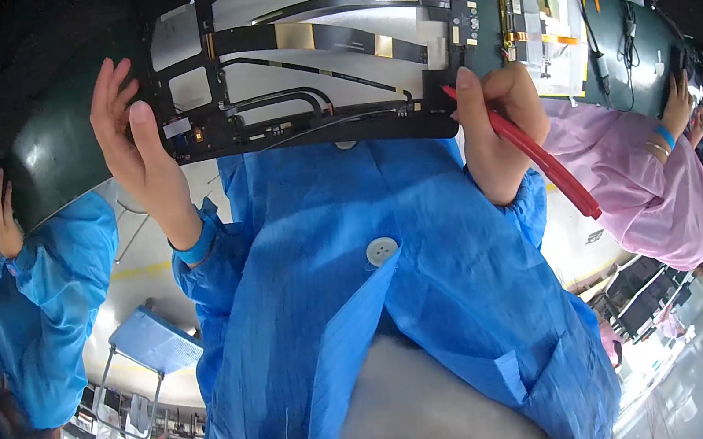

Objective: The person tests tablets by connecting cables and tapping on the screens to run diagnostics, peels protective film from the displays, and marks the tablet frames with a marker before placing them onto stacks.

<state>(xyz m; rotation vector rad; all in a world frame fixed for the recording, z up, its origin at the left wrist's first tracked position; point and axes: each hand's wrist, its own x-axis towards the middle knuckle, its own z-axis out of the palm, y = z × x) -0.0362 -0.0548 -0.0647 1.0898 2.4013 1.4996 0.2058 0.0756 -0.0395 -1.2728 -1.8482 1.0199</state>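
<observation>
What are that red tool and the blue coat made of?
Red tool, in the right hand: probably plastic, slightly glossy, judging by its even colour and highlights. Blue coat: cloth, mostly matte, shown by its soft creases; fibre unclear.

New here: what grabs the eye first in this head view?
Probably the red pen-like tool in the right hand, vivid against the blue smock, by the lower-right corner of an opened flat electronic device. The device's wide black ribbon cable with gold patches, at top centre, stands out next. The left hand is open at its left edge.
</observation>
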